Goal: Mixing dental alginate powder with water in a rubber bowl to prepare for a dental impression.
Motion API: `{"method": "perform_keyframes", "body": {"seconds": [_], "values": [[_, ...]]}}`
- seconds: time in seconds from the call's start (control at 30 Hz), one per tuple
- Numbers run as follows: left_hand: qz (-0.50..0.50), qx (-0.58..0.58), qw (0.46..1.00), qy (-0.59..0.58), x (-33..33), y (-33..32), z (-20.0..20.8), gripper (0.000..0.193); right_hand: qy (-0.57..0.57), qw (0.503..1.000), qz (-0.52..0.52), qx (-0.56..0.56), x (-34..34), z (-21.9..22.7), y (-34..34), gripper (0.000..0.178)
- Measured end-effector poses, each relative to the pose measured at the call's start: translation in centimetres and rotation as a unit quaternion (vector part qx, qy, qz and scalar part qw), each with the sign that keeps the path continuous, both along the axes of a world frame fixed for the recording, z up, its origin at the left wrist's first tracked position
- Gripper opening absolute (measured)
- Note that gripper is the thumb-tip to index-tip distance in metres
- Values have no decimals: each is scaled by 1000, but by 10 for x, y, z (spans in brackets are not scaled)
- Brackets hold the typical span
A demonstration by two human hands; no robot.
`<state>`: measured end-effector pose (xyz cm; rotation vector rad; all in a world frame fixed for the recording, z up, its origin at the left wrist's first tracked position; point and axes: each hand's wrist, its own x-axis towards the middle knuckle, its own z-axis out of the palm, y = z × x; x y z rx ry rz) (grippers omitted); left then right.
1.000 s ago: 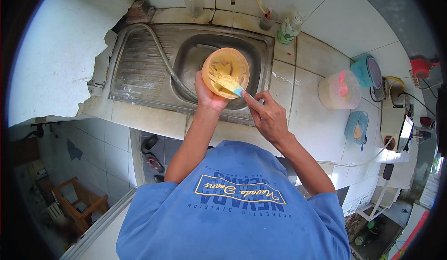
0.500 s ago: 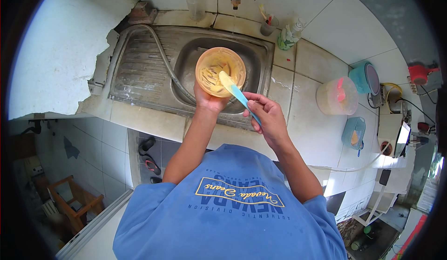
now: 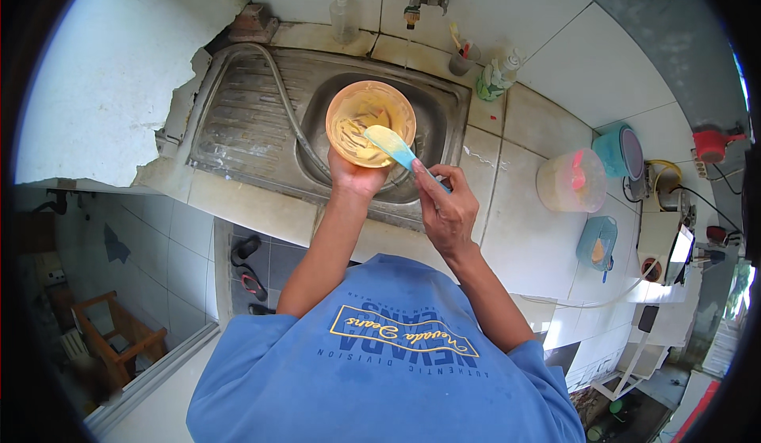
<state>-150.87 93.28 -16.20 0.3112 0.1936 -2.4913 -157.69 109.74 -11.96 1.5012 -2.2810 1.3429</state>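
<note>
My left hand point(image 3: 357, 177) grips an orange bowl point(image 3: 334, 118) from its near side and underneath, tilted so that its inside shows. Streaks of pale yellow, creamy paste coat the inner wall and bottom. In my right hand point(image 3: 450, 213) is a spatula point(image 3: 403, 154) with a light blue handle, the fingers closed round it. Yellow paste covers the spatula's blade, which lies over the bowl's near right rim and reaches inside. Both are held above the basin of a steel sink point(image 3: 314, 98).
A grey hose point(image 3: 279, 86) runs across the drainboard into the basin. Behind stand a tap point(image 3: 414, 3), a clear pump bottle point(image 3: 344, 16), a cup with brushes point(image 3: 463, 61) and a green-labelled bottle point(image 3: 493, 80). Rightward are a translucent tub point(image 3: 559, 183) and a blue basket point(image 3: 590, 241).
My right hand has shifted a little left toward the bowl. The spatula's blade has swung leftward and lies flatter, showing a broader face. My left hand keeps its hold on the bowl.
</note>
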Motion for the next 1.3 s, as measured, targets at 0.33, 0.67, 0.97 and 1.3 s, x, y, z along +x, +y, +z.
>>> {"method": "perform_keyframes", "body": {"seconds": [0.33,0.67,0.97,1.3], "values": [[23,-21,1000,1,10,-18,-11,51,-462,885,54,-9,-10,12,12,28],[115,-63,991,-19,79,-41,-4,46,-523,847,26,95,-54,-93,20,24],[110,-54,991,-45,112,-30,-22,44,-418,906,-54,45,-164,-89,-156,21],[114,-42,980,-159,98,-29,-18,51,-385,905,110,143,-96,29,-87,22]]}}
